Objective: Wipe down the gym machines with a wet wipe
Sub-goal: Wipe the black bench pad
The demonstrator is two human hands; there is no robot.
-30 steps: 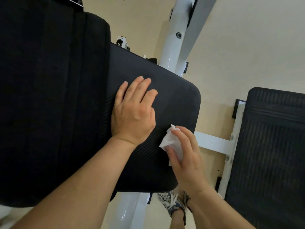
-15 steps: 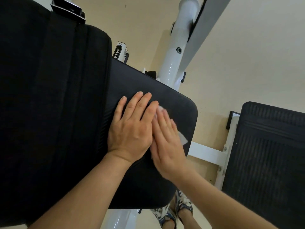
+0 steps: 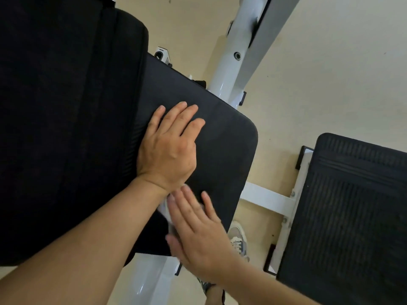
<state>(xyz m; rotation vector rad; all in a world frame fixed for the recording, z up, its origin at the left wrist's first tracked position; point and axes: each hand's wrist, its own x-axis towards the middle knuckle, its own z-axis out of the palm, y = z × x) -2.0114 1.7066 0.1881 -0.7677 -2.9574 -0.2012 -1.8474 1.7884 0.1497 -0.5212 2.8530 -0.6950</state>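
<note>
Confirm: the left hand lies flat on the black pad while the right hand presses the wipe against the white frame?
One error: the head view shows the right hand pressing the wipe on the same black pad; the left hand does lie flat there.

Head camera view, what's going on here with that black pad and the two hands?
A person is wiping the black padded gym seat. The left hand rests flat on it. The right hand presses a white wet wipe against the seat near its front edge, just below the left wrist; the wipe is mostly hidden under that hand. A second black ribbed pad sits to the right with no hand on it.
</note>
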